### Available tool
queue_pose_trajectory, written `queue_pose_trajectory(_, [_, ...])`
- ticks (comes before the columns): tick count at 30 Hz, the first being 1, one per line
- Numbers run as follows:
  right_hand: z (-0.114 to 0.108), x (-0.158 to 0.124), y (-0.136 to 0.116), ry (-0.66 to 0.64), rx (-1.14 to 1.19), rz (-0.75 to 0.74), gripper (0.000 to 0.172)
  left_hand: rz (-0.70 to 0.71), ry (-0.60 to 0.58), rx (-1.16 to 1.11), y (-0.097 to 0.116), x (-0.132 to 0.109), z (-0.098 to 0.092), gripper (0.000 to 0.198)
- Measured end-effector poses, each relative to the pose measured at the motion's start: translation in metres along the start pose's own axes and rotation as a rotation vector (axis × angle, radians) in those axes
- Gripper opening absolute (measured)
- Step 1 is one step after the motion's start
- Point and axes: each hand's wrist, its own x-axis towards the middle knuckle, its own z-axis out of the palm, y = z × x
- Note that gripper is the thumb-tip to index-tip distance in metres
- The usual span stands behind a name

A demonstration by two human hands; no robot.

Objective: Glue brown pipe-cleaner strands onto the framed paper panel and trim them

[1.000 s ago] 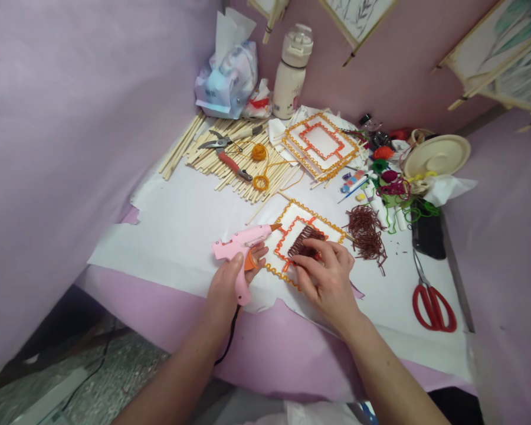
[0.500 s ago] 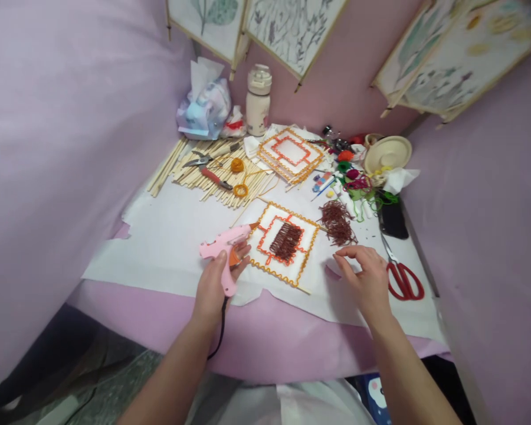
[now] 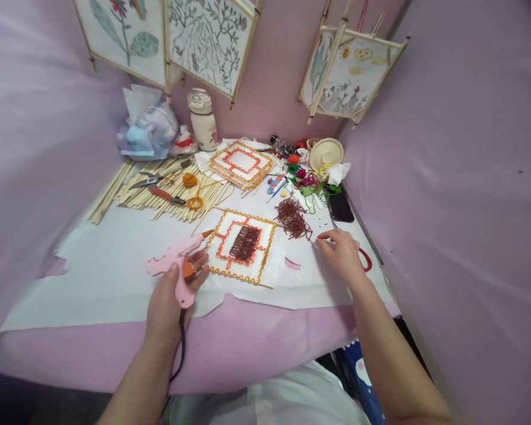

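My left hand (image 3: pixel 166 304) is wrapped around the grip of a pink hot glue gun (image 3: pixel 177 260), its orange nozzle pointing right at the left edge of a square panel. This panel (image 3: pixel 268 254) has a wavy yellow yarn border, an inner orange yarn outline and rows of dark brown yarn loops (image 3: pixel 245 243) in the middle. To the right of it lies a loose pile of short brown yarn pieces (image 3: pixel 292 218). My right hand (image 3: pixel 341 254) is beside the pile's lower right edge, thumb and forefinger closed together; whatever is between the fingertips is too small to make out.
Behind lie a second yarn-edged panel (image 3: pixel 241 162), many thin wooden sticks (image 3: pixel 159 203), pruning shears (image 3: pixel 163 193) and yellow yarn (image 3: pixel 189 180). A bottle (image 3: pixel 203 124) and tissue pack (image 3: pixel 153 133) stand at the back. Red-handled scissors (image 3: pixel 366 260) and a phone (image 3: pixel 340 206) lie right.
The view has swung right, so things appear farther left. My right hand has moved closer to the brown yarn pile and now partly covers the scissors. My left hand still holds the glue gun.
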Motion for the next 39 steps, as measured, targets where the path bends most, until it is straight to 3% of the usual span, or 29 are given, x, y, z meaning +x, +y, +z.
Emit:
queue_pose_trajectory(6, [0.003,0.005,-0.016,-0.093,-0.174,-0.022,0.016,0.006,-0.005,0.013,-0.001,0.001,-0.002,0.038])
queue_pose_trajectory(11, [-0.009,-0.01,-0.02,-0.187,-0.195,-0.058,0.018,-0.004,0.006,0.033,-0.001,0.001,-0.001,0.04])
queue_pose_trajectory(15, [-0.022,-0.02,-0.023,-0.465,0.076,-0.178,0.015,-0.004,0.009,0.041,0.0,0.001,0.001,0.037])
queue_pose_trajectory(17, [-0.027,-0.02,-0.024,-0.525,0.282,-0.198,0.013,-0.006,0.01,0.043,-0.001,0.002,0.0,0.037])
queue_pose_trajectory(19, [-0.032,-0.016,-0.026,-0.364,0.387,-0.163,0.011,-0.007,0.01,0.037,-0.001,0.002,0.0,0.037])
queue_pose_trajectory(23, [-0.044,-0.008,-0.031,0.204,0.393,-0.113,0.01,0.002,0.004,0.023,-0.003,0.002,-0.001,0.034])
queue_pose_trajectory(25, [-0.044,-0.005,-0.031,0.312,0.342,-0.152,0.01,0.004,0.009,0.022,-0.003,0.002,-0.001,0.034])
queue_pose_trajectory(26, [-0.043,-0.005,-0.029,0.244,0.293,-0.19,0.012,0.003,0.011,0.018,-0.003,0.002,-0.001,0.034])
queue_pose_trajectory(28, [-0.037,-0.005,-0.024,-0.039,0.18,-0.245,0.016,0.0,0.013,0.007,-0.002,0.002,-0.001,0.035])
queue_pose_trajectory(30, [-0.034,-0.008,-0.018,-0.22,0.105,-0.216,0.017,-0.002,0.007,0.005,-0.002,0.002,-0.001,0.037])
queue_pose_trajectory(35, [-0.047,-0.023,-0.01,-0.185,0.057,-0.156,0.015,-0.001,-0.006,0.051,-0.001,0.001,-0.001,0.038])
queue_pose_trajectory(39, [-0.054,-0.038,-0.01,-0.227,-0.152,-0.195,0.015,-0.012,0.012,0.038,0.0,0.001,0.001,0.035])
